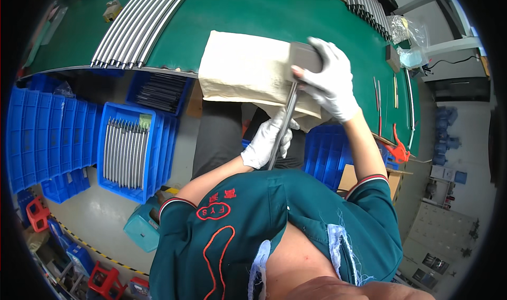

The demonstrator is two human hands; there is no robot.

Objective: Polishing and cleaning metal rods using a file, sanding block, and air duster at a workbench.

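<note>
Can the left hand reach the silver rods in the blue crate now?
Probably not: the left hand holds a dark bar, though the silver rods lie mostly uncovered in the blue crate.

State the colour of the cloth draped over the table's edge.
The cloth is plain cream, seen best in the head view.

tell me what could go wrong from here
The dark rod in the left hand points at the shirt, so a slip might jab the person. On the right hand, the thumb tip looks bare beside the gray block and could get scraped. The silvery rods end by the table edge; a knock might tip some off.
</note>
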